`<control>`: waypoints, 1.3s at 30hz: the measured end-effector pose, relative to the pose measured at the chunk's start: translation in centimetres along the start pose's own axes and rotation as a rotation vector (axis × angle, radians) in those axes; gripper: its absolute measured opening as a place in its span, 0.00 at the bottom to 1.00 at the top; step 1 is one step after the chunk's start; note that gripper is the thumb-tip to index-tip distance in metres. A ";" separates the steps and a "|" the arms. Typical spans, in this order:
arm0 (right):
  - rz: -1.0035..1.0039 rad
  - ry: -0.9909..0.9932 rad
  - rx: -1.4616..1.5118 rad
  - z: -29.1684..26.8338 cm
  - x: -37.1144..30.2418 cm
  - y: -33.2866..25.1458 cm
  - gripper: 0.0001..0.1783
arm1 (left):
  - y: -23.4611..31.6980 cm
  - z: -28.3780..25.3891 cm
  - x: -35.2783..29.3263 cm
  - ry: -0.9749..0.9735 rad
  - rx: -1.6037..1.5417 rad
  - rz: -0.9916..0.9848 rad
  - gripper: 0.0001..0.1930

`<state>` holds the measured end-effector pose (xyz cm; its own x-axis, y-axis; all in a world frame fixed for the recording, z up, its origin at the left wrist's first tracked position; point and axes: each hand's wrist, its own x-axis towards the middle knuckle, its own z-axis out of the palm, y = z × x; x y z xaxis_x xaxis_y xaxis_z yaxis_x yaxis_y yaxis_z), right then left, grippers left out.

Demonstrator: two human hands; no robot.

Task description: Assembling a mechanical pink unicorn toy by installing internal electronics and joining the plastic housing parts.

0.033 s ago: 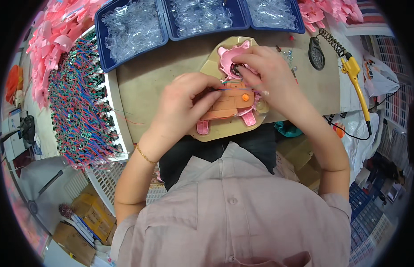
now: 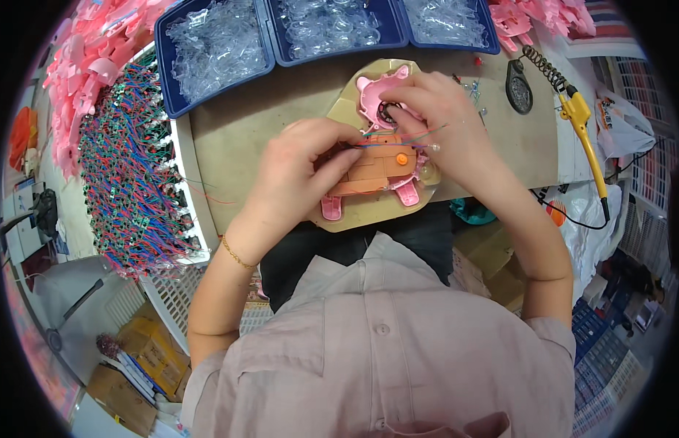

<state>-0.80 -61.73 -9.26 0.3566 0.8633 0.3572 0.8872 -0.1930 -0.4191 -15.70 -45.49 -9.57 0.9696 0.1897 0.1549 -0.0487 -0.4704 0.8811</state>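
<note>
My left hand lies flat over the orange circuit board, fingers pressing it down on the pink pig-shaped toy shell; the shell sits on a tan board at the table's near edge; my right hand is curled over the shell's upper part, fingertips pinched on what looks like thin coloured wires, though they are too fine to be sure; a yellow soldering iron lies well to the right; blue trays of clear parts stand beyond.
</note>
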 end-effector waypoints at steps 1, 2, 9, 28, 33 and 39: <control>0.010 -0.022 0.040 -0.3 0.5 0.0 0.10 | 0.2 -0.2 0.1 -0.019 0.011 -0.012 0.05; 0.010 -0.022 0.041 -0.6 0.7 0.1 0.10 | 0.4 -0.3 0.1 -0.037 0.023 -0.025 0.05; 0.078 -0.196 0.130 -1.1 0.9 0.7 0.10 | 0.8 -0.8 0.2 -0.104 -0.051 -0.207 0.06; 0.135 -0.236 0.014 -3.9 -0.7 -0.1 0.08 | -0.2 -1.1 1.1 -0.132 -0.389 -0.436 0.10; -0.169 -0.206 0.278 -2.7 -2.3 -7.8 0.10 | -0.6 -1.1 0.7 -0.127 -0.418 -0.423 0.09; -0.212 -0.139 0.230 -0.7 -2.8 -3.5 0.10 | 1.8 0.8 -0.8 0.082 0.284 0.022 0.09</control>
<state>-4.67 -63.82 -8.23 0.1138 0.9312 0.3464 0.8427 0.0942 -0.5301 -16.40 -47.21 -8.50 0.9459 0.2401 0.2182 0.0106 -0.6951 0.7188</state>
